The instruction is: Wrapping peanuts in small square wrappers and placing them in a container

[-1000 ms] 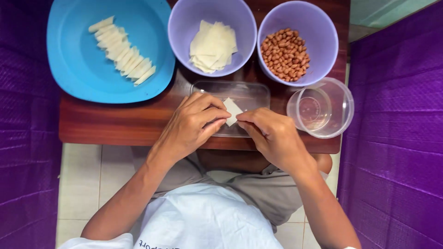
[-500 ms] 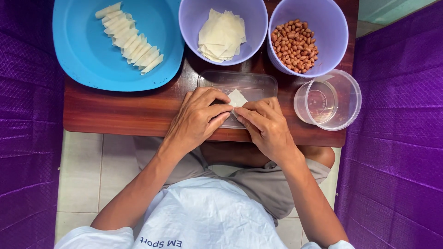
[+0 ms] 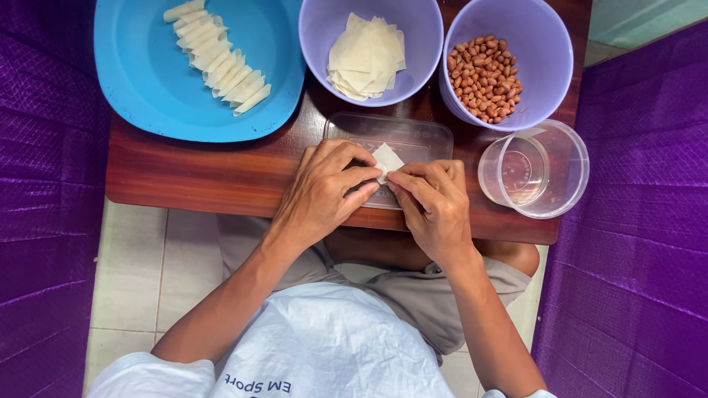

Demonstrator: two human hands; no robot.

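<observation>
Blue plate (image 3: 147, 96): far left of the tabletop (image 3: 192, 177), large and round-cornered; it holds a slanted row of pale rolled pieces (image 3: 218, 59), each leaning on the next.
Left hand (image 3: 324, 193): just left of centre, palm down over a clear flat tray (image 3: 413, 136); its fingers (image 3: 352, 177) are curled and pinch the left edge of a small white wrapper (image 3: 386, 158).
Wrapper: lies on the clear tray at the middle of the tabletop's near side, between the two hands, one corner pointing away from the person; whether anything is inside it cannot be told.
Middle bowl (image 3: 317, 29): lilac, at the far edge just beyond the tray; holds a loose stack of white wrappers (image 3: 366, 57).
Right hand (image 3: 435, 206): just right of centre, touching the left hand at the fingertips; its fingers (image 3: 413, 180) are bent and grip the wrapper's right edge.
Right bowl (image 3: 546, 51): lilac, beside the middle bowl; holds brown peanuts (image 3: 484, 77).
Clear tub (image 3: 538, 173): round, at the right end of the tabletop, just below the peanut bowl; it appears to hold a little clear liquid.
Surroundings: purple quilted fabric (image 3: 44, 221) on both sides, pale floor tiles (image 3: 133, 280) below the tabletop, the person's white shirt (image 3: 324, 346) at the bottom.
</observation>
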